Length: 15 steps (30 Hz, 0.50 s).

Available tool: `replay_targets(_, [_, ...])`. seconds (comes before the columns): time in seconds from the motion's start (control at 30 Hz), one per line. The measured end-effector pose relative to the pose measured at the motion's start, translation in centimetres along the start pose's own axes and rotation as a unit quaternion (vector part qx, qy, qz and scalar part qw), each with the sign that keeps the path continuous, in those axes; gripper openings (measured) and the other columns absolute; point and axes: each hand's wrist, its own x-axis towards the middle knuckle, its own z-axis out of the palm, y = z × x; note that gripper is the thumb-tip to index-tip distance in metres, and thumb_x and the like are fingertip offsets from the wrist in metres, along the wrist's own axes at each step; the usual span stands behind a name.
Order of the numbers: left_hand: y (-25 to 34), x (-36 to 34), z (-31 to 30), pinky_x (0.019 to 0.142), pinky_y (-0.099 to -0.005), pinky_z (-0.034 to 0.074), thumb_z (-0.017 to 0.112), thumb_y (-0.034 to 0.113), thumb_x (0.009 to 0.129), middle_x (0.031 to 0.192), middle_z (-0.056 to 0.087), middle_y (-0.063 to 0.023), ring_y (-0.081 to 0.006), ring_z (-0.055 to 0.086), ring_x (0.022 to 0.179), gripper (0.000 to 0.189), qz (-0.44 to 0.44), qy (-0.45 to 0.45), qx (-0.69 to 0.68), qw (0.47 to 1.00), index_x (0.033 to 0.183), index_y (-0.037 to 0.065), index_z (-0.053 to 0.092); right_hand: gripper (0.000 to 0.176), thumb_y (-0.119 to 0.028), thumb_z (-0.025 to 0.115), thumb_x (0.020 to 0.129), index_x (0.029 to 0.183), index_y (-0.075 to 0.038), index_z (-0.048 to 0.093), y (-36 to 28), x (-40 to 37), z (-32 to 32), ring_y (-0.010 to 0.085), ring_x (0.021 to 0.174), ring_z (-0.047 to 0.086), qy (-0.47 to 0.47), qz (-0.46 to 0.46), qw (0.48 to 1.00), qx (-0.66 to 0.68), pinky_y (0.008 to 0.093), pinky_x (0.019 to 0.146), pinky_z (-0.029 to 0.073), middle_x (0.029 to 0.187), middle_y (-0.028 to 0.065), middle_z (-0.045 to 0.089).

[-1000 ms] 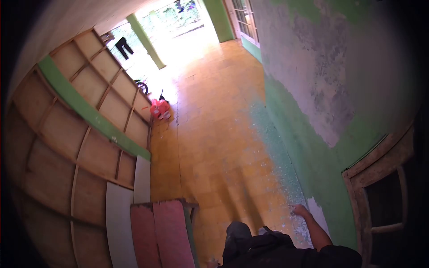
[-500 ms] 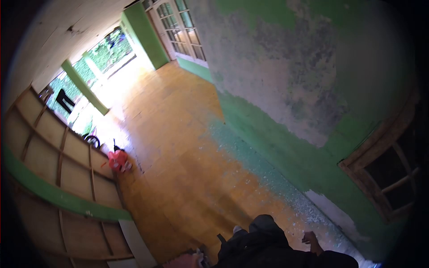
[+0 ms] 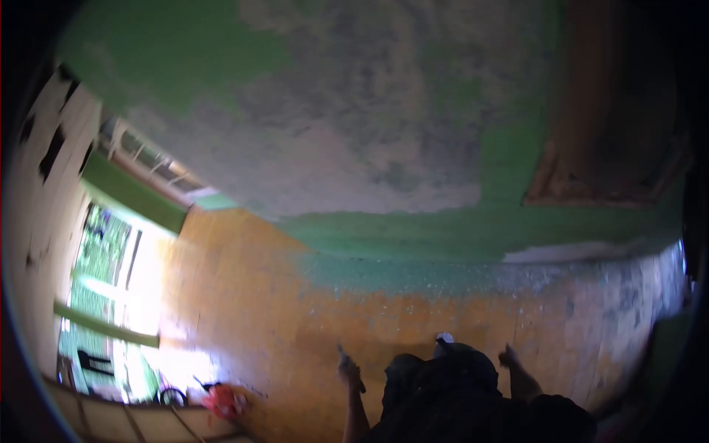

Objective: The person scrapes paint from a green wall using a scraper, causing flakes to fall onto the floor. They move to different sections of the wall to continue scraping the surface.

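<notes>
My left hand point(image 3: 349, 369) is closed around a slim scraper-like tool point(image 3: 340, 348), whose thin end points up and away from me; its exact kind is too small to tell. My right hand point(image 3: 508, 357) hangs low on the other side of my body with its fingers curled, and whatever it holds, if anything, is hidden. Ahead of both hands rises a green wall point(image 3: 399, 235) with a large grey and whitish patch point(image 3: 354, 148) where the paint is gone. Neither hand touches the wall.
Paint flakes point(image 3: 384, 277) lie on the orange tiled floor point(image 3: 288, 325) along the wall's foot. A wooden window frame point(image 3: 543, 188) is at the right. At lower left sit a red bag point(image 3: 221, 401) and a wheel point(image 3: 173, 397); a green post point(image 3: 111, 325) stands beyond.
My view has turned right towards the wall, so the porch opening and red bag have shifted to the lower left. My left hand with the tool has come into view.
</notes>
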Motion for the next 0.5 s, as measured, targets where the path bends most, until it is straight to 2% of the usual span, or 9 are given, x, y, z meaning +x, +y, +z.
replay_targets(0.03, [6.7, -1.8, 2.9, 0.048, -0.0347, 0.041, 0.052, 0.023, 0.093, 0.058, 0.048, -0.0097, -0.0146, 0.049, 0.05, 0.029, 0.141, -0.028, 0.17, 0.975, 0.114, 0.004, 0.06, 0.045, -0.018, 0.064, 0.083, 0.121, 0.001, 0.049, -1.4, 3.4, 1.6, 0.0276, 0.078, 0.067, 0.087, -0.111, 0.99, 0.019, 0.041, 0.059, 0.053, 0.091, 0.0224, 0.066])
replay_targets(0.07, [10.6, -2.3, 5.3, 0.053, -0.0375, 0.042, 0.049, 0.024, 0.095, 0.061, 0.049, -0.0159, -0.0183, 0.053, 0.056, 0.036, 0.213, -0.106, 0.213, 0.948, 0.123, 0.002, 0.056, 0.047, -0.018, 0.065, 0.08, 0.122, -0.001, 0.05, -5.8, 3.1, 1.3, 0.0308, 0.078, 0.067, 0.12, -0.09, 0.988, 0.042, 0.0386, 0.064, 0.053, 0.092, 0.0231, 0.066])
replay_targets(0.1, [11.8, -1.7, 7.9, 0.055, -0.0386, 0.043, 0.049, 0.024, 0.095, 0.064, 0.051, -0.0164, -0.0195, 0.055, 0.059, 0.037, 0.221, -0.16, 0.194, 0.942, 0.123, 0.001, 0.056, 0.058, -0.018, 0.064, 0.079, 0.132, -0.005, 0.046, -8.1, 4.9, 1.5, 0.0325, 0.081, 0.066, 0.034, -0.074, 0.96, 0.269, 0.0405, 0.069, 0.052, 0.091, 0.0238, 0.065])
replay_targets(0.13, [13.8, -0.6, 11.1, 0.057, -0.0396, 0.044, 0.049, 0.025, 0.095, 0.066, 0.053, -0.017, -0.0207, 0.056, 0.061, 0.038, 0.239, -0.209, 0.169, 0.933, 0.124, 0.001, 0.056, 0.069, -0.018, 0.063, 0.08, 0.143, -0.009, 0.037, -14.0, 2.8, 0.7, 0.0314, 0.078, 0.066, 0.121, -0.199, 0.969, 0.086, 0.0396, 0.07, 0.052, 0.086, 0.0229, 0.064])
replay_targets(0.17, [15.6, -0.1, 13.7, 0.059, -0.0401, 0.045, 0.049, 0.026, 0.095, 0.07, 0.056, -0.0173, -0.0216, 0.057, 0.063, 0.038, 0.286, -0.246, 0.175, 0.909, 0.123, 0.0, 0.056, 0.077, -0.019, 0.063, 0.081, 0.149, -0.012, 0.028, -19.5, 0.1, -1.4, 0.0327, 0.081, 0.066, 0.046, -0.207, 0.975, 0.059, 0.0408, 0.073, 0.051, 0.09, 0.0255, 0.064])
replay_targets(0.2, [17.5, 0.0, 15.8, 0.061, -0.0407, 0.046, 0.05, 0.027, 0.095, 0.073, 0.058, -0.0176, -0.0225, 0.058, 0.065, 0.039, 0.328, -0.283, 0.182, 0.883, 0.122, -0.001, 0.056, 0.08, -0.02, 0.064, 0.08, 0.15, -0.012, 0.026, -22.7, -0.3, -1.0, 0.0349, 0.09, 0.065, 0.081, -0.327, 0.938, 0.084, 0.041, 0.078, 0.052, 0.096, 0.0263, 0.065])
replay_targets(0.3, [26.2, -3.8, 20.8, 0.065, -0.0397, 0.049, 0.053, 0.027, 0.095, 0.081, 0.062, -0.0163, -0.0241, 0.062, 0.072, 0.041, 0.335, -0.395, 0.184, 0.836, 0.123, -0.004, 0.055, 0.088, -0.019, 0.064, 0.08, 0.153, -0.014, 0.014, -33.2, -9.6, -4.2, 0.0382, 0.107, 0.06, -0.019, -0.416, 0.883, 0.218, 0.0416, 0.094, 0.048, 0.126, 0.0252, 0.054])
replay_targets(0.4, [30.3, -6.9, 24.9, 0.07, -0.0398, 0.049, 0.053, 0.025, 0.096, 0.097, 0.061, -0.0195, -0.0267, 0.063, 0.081, 0.043, 0.339, -0.502, 0.093, 0.79, 0.127, -0.005, 0.052, 0.092, -0.012, 0.064, 0.082, 0.154, -0.013, 0.007, -38.1, -15.3, -5.1, 0.0304, 0.121, 0.051, 0.022, -0.393, 0.895, 0.21, 0.0399, 0.101, 0.041, 0.145, 0.0228, 0.036])
replay_targets(0.5, [32.7, -8.6, 26.6, 0.078, -0.0396, 0.047, 0.052, 0.024, 0.098, 0.107, 0.057, -0.0216, -0.0288, 0.061, 0.09, 0.042, 0.391, -0.56, 0.106, 0.722, 0.129, -0.005, 0.05, 0.085, -0.02, 0.06, 0.084, 0.153, -0.01, 0.012, -40.0, -14.6, -1.7, 0.0356, 0.13, 0.042, 0.209, -0.486, 0.765, 0.368, 0.0396, 0.107, 0.036, 0.15, 0.0249, 0.026])
